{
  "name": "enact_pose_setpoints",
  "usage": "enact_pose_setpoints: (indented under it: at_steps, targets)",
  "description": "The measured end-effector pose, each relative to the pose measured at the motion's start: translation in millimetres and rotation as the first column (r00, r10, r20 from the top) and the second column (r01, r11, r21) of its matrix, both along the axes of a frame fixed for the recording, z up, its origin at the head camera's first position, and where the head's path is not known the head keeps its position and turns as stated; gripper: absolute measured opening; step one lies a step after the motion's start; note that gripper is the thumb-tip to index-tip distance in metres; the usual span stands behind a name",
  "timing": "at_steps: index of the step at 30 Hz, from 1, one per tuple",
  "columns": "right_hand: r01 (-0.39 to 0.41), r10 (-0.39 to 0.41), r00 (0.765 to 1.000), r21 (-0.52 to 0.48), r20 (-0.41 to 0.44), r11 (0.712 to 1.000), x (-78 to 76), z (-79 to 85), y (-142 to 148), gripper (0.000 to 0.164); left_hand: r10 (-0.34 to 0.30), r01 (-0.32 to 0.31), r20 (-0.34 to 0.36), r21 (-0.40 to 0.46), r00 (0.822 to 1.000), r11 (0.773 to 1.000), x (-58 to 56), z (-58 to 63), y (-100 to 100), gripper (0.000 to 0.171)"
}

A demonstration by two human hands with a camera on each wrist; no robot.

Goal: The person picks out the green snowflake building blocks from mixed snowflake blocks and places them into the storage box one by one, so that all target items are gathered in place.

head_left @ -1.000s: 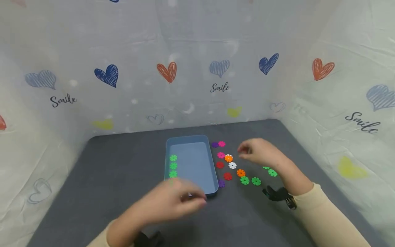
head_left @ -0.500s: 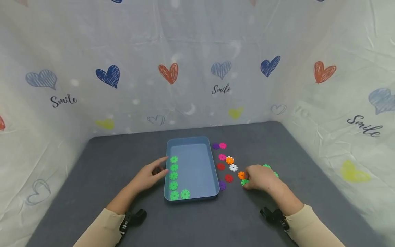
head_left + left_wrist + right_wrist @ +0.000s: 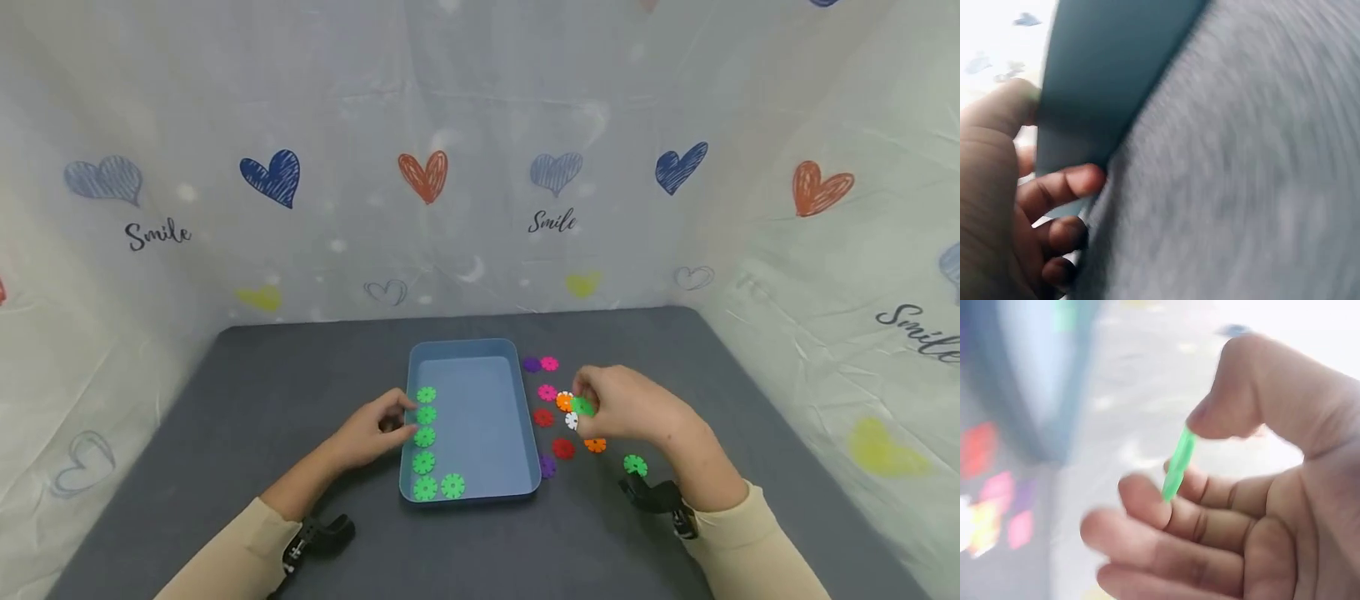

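A blue tray (image 3: 472, 350) stands on the dark table, with several green notched plastic discs (image 3: 424, 462) along its left side and one more green disc (image 3: 453, 486) at its near edge. At the tray's left wall, my left hand (image 3: 372, 429) holds the rim, its thumb and fingertips against the wall (image 3: 1094, 81) in the left wrist view. Right of the tray, my right hand (image 3: 637, 406) pinches a green disc (image 3: 1179, 464) between thumb and fingers, lifted above the other discs.
Loose discs lie right of the tray: red (image 3: 563, 449), orange (image 3: 595, 445), white (image 3: 572, 421), pink (image 3: 547, 392) and purple (image 3: 532, 364). A green disc (image 3: 635, 465) lies near the right wrist. Printed cloth (image 3: 480, 250) encloses the table's back and sides.
My left hand has moved from over the tray's near edge to its left rim. The right hand has gone down to the green discs, picked one up and raised it towards the tray.
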State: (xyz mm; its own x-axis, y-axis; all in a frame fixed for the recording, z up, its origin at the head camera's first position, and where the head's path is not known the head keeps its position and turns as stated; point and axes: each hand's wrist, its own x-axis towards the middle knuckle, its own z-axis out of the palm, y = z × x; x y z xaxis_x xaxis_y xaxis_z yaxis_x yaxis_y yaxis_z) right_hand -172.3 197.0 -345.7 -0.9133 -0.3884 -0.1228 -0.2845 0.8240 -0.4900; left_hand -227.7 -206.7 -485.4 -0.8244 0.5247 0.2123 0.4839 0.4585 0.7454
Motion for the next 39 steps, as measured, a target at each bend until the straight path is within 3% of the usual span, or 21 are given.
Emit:
enact_pose_setpoints:
  at_steps: [3,5,11,16,23,28,36,39]
  targets:
    - [-0.033,0.034,0.999,-0.134,0.007,0.99,-7.0,16.3,-10.3,0.04,0.012,-0.014,-0.07,-0.024,0.997,1.0,2.6,-0.1,1.9,0.021]
    - [-0.068,0.073,0.997,-0.206,0.014,0.976,-11.1,17.3,-18.0,0.042,0.017,-0.02,-0.119,-0.029,0.993,0.999,5.2,0.0,3.5,0.02]
    - [-0.222,0.222,0.974,-0.365,-0.042,0.904,-17.8,-1.7,-49.5,0.039,-0.003,0.008,-0.177,0.028,0.984,1.0,9.0,-0.7,3.5,0.021]
    - [-0.241,0.257,0.966,-0.449,-0.025,0.86,-18.2,-28.4,-83.8,0.033,-0.042,0.057,-0.192,0.073,0.98,0.996,9.8,-4.8,-3.3,0.023]
    - [-0.124,0.167,0.983,-0.405,0.074,0.906,-12.0,-60.1,-120.1,0.031,-0.034,0.045,-0.168,0.062,0.985,0.997,13.8,-3.7,-6.5,0.021]
    - [-0.116,0.155,0.985,-0.378,0.074,0.918,-8.5,-76.3,-132.4,0.029,-0.006,0.013,-0.153,0.046,0.988,0.999,15.4,-4.5,-4.8,0.02]
    - [-0.168,0.166,0.986,-0.294,-0.032,0.941,-9.0,-96.5,-136.4,0.014,0.006,-0.001,-0.13,0.04,0.991,0.999,12.5,-7.7,1.0,0.018]
    - [-0.252,0.226,0.965,-0.228,-0.135,0.94,-11.8,-96.9,-133.8,0.016,0.001,0.006,-0.152,0.049,0.988,0.999,6.6,-7.6,3.5,0.017]
